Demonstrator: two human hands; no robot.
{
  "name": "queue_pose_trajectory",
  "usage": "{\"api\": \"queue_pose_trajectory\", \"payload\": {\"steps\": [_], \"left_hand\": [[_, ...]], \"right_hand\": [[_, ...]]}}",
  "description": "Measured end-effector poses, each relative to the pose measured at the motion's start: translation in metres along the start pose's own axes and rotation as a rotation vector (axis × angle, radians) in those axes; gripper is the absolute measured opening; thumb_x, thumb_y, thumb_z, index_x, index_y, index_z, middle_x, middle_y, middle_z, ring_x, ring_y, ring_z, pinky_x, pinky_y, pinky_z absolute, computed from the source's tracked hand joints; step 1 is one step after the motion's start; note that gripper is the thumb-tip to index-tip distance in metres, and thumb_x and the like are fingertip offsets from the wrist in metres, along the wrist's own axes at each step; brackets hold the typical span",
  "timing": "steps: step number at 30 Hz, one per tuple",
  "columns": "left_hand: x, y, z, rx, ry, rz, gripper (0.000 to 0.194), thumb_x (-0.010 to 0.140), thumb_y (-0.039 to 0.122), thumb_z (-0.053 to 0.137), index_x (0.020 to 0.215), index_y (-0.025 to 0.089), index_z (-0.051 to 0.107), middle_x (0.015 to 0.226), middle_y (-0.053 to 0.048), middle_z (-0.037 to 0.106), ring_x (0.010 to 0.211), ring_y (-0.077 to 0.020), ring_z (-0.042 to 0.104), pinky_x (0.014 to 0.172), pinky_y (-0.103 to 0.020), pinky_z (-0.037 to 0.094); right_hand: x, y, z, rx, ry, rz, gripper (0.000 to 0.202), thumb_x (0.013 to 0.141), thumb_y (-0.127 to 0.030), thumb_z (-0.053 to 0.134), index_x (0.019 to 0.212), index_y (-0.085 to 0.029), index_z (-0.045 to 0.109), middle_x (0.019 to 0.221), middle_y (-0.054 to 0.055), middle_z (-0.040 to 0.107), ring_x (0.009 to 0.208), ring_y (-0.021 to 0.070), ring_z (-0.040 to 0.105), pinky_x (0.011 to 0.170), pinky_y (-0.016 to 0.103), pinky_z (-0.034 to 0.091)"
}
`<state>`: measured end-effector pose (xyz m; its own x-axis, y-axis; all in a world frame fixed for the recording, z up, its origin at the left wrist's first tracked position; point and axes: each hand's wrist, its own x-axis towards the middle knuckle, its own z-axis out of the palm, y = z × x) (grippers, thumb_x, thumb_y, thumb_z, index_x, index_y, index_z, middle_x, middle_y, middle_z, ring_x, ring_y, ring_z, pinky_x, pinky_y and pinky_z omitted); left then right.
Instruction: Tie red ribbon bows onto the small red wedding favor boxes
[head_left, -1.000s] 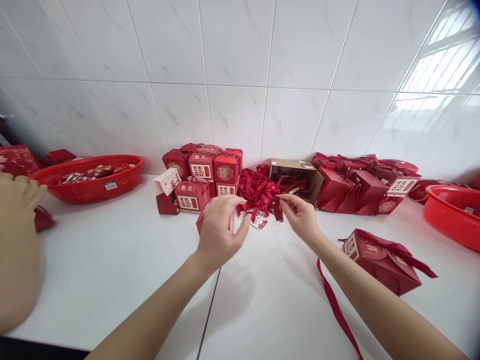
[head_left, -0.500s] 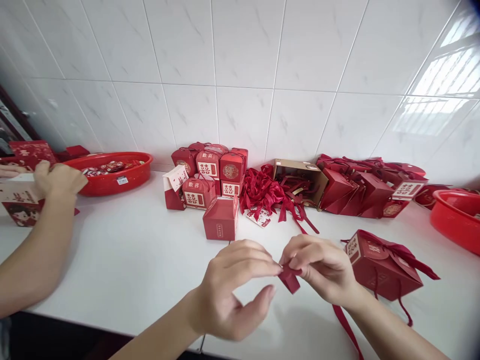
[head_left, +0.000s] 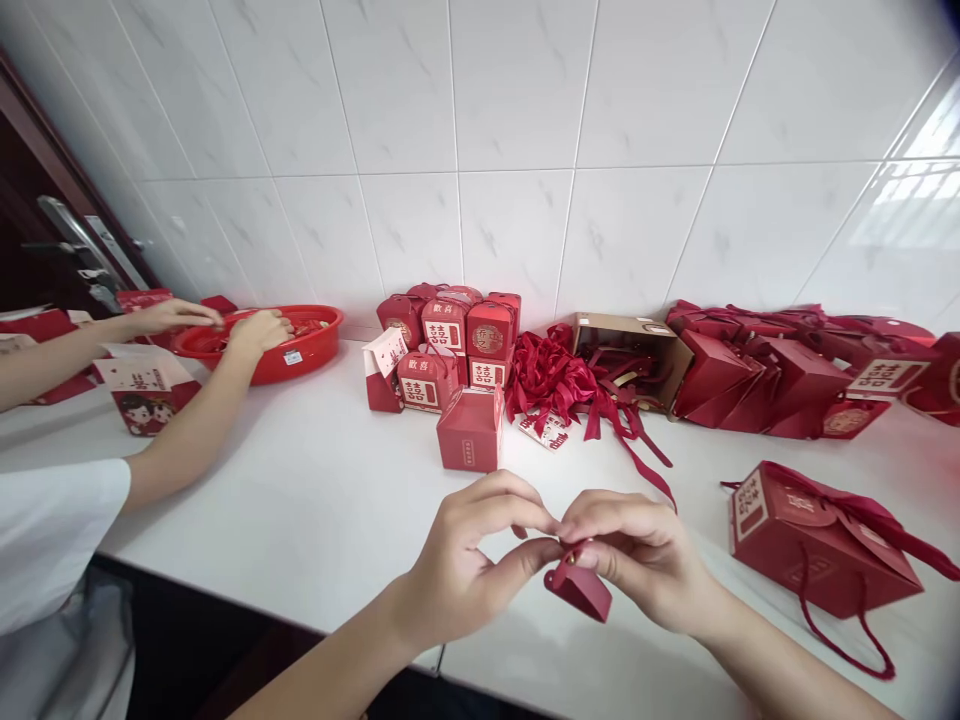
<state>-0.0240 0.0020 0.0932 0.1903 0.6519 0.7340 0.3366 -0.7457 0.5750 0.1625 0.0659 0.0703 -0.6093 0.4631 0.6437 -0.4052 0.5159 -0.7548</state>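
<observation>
Between my two hands hangs a small folded dark-red strip [head_left: 581,588] with a tiny metal stud near its top. My left hand [head_left: 480,555] pinches its upper end with thumb and fingertips. From the other side my right hand [head_left: 637,545] grips it beside the stud, and the fingertips of both hands meet. Beyond them on the white table stands a red box [head_left: 471,430]. A larger red box with ribbon and cord handles [head_left: 825,540] rests to the right of my right hand.
Stacked small boxes [head_left: 446,330], a heap of red ribbon [head_left: 547,375], an open carton [head_left: 675,370] and a row of red boxes [head_left: 780,375] line the wall. At left, another person's arms [head_left: 184,430] reach towards a red basin [head_left: 304,360].
My left thumb has closed onto the strip, which has turned. The other person's hands moved from a white-and-red box to the basin. The view has shifted left.
</observation>
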Motion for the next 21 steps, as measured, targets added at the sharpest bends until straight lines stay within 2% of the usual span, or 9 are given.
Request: {"api": "queue_pose_trajectory", "payload": {"steps": [5,10,12,14,15,17,18,20,21], "left_hand": [[-0.001,-0.001,-0.003,0.093,0.022,0.028,0.012,0.082,0.006,0.067,0.083,0.018,0.069,0.074,-0.005,0.064,0.066,-0.0145,0.064,0.059,-0.024,0.054],[-0.009,-0.005,0.004,0.223,0.100,0.080,0.017,0.082,0.005,0.061,0.086,0.020,0.067,0.076,-0.005,0.066,0.067,-0.0170,0.065,0.060,-0.028,0.056],[-0.003,-0.016,-0.005,0.249,0.053,0.100,0.014,0.084,0.009,0.061,0.084,0.022,0.066,0.075,-0.005,0.067,0.071,-0.0189,0.066,0.065,-0.031,0.057],[0.012,-0.040,-0.028,0.325,0.035,0.105,0.007,0.085,0.018,0.061,0.084,0.024,0.065,0.082,-0.005,0.069,0.084,-0.0221,0.068,0.078,-0.037,0.058],[0.023,-0.056,-0.045,0.403,0.106,0.069,0.006,0.087,0.022,0.059,0.086,0.024,0.064,0.090,-0.006,0.070,0.093,-0.0239,0.067,0.086,-0.041,0.056],[0.045,-0.093,-0.086,0.675,0.584,-0.243,0.028,0.087,0.029,0.057,0.114,0.021,0.057,0.123,-0.014,0.061,0.117,-0.0272,0.059,0.097,-0.045,0.052],[0.055,-0.111,-0.107,0.801,0.728,-0.457,0.045,0.084,0.032,0.059,0.126,0.019,0.049,0.135,-0.018,0.053,0.128,-0.0301,0.051,0.102,-0.049,0.047],[0.070,-0.142,-0.143,0.834,0.767,-0.594,0.075,0.072,0.032,0.073,0.134,0.006,0.040,0.138,-0.033,0.046,0.133,-0.0446,0.043,0.101,-0.065,0.040],[0.073,-0.153,-0.156,0.835,0.749,-0.626,0.081,0.066,0.031,0.078,0.133,0.004,0.042,0.133,-0.034,0.051,0.129,-0.0467,0.047,0.097,-0.064,0.043]], "right_hand": [[0.000,-0.002,-0.001,-0.044,-0.023,-0.037,0.029,0.088,-0.010,0.067,0.112,-0.027,0.073,0.088,0.007,0.075,0.078,0.0150,0.070,0.068,0.025,0.057],[0.005,0.003,0.007,-0.169,0.131,-0.015,0.018,0.088,-0.012,0.067,0.096,-0.025,0.076,0.078,0.005,0.073,0.069,0.0139,0.069,0.062,0.022,0.056],[0.007,0.006,0.011,-0.205,0.189,-0.020,0.017,0.087,-0.011,0.068,0.093,-0.024,0.076,0.076,0.004,0.072,0.068,0.0139,0.068,0.061,0.022,0.056],[0.007,0.006,0.012,-0.237,0.217,-0.028,0.018,0.087,-0.011,0.066,0.092,-0.025,0.076,0.076,0.003,0.073,0.067,0.0133,0.068,0.062,0.022,0.057],[0.007,0.004,0.011,-0.244,0.218,-0.027,0.018,0.088,-0.010,0.065,0.093,-0.025,0.075,0.076,0.003,0.073,0.068,0.0132,0.068,0.063,0.021,0.057],[0.005,-0.004,0.006,-0.239,0.206,-0.019,0.019,0.089,-0.011,0.064,0.093,-0.026,0.075,0.077,0.003,0.073,0.069,0.0137,0.068,0.064,0.021,0.058],[0.004,-0.010,0.003,-0.231,0.197,-0.017,0.019,0.090,-0.012,0.064,0.093,-0.027,0.075,0.077,0.004,0.073,0.069,0.0143,0.069,0.063,0.021,0.058],[0.001,-0.024,-0.002,-0.215,0.174,-0.030,0.018,0.091,-0.014,0.064,0.094,-0.028,0.075,0.077,0.005,0.073,0.068,0.0157,0.069,0.061,0.022,0.059],[-0.001,-0.031,-0.005,-0.215,0.160,-0.040,0.019,0.091,-0.015,0.063,0.096,-0.029,0.075,0.076,0.005,0.072,0.067,0.0164,0.069,0.060,0.023,0.060]]}}
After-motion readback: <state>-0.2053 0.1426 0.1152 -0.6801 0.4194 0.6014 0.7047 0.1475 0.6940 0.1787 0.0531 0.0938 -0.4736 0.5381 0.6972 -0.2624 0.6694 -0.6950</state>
